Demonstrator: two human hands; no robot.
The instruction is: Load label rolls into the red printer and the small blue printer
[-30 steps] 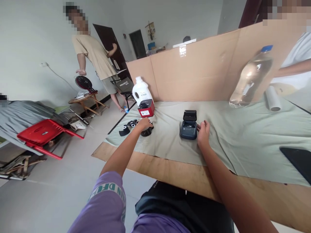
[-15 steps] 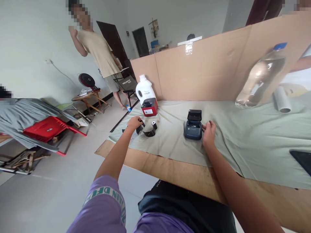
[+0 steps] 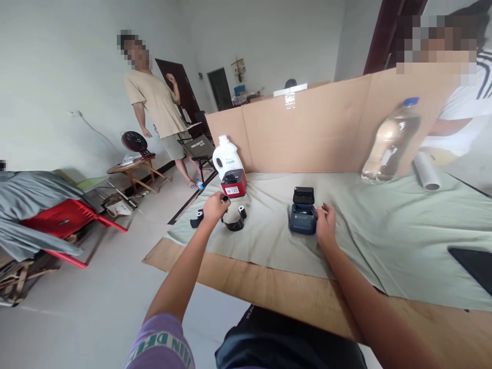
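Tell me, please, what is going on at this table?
A person's left hand holds a small dark roll above the pale green cloth, and a curled black strip lies near that hand. The right hand is at the side of a small dark device, whose lid stands open. A red box stands in front of a white jug farther back.
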